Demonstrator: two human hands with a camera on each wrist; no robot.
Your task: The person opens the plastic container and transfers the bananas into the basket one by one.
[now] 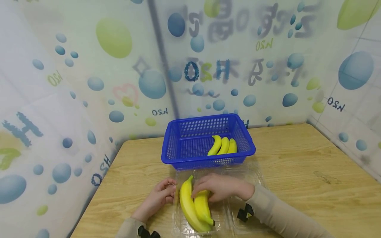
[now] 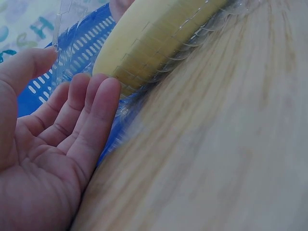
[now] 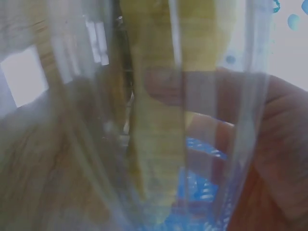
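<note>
Two yellow bananas, a left one (image 1: 186, 201) and a right one (image 1: 202, 206), lie side by side in a clear plastic clamshell container (image 1: 220, 224) on the table. My right hand (image 1: 218, 186) reaches over the container and grips the right banana, thumb on one side and fingers on the other. In the right wrist view this banana (image 3: 159, 144) shows blurred through the clear plastic. My left hand (image 1: 162, 195) is at the container's left side. Its fingers (image 2: 103, 96), loosely extended, touch the plastic wall, with the thumb apart from them.
Behind the container stands a blue mesh basket (image 1: 190, 162), with three smaller bananas (image 1: 224, 145) at its right side. The wooden table (image 1: 297, 165) meets a printed curtain wall (image 1: 208, 109) at the back. The container's lid half (image 1: 247, 205) lies to the right, under my right forearm.
</note>
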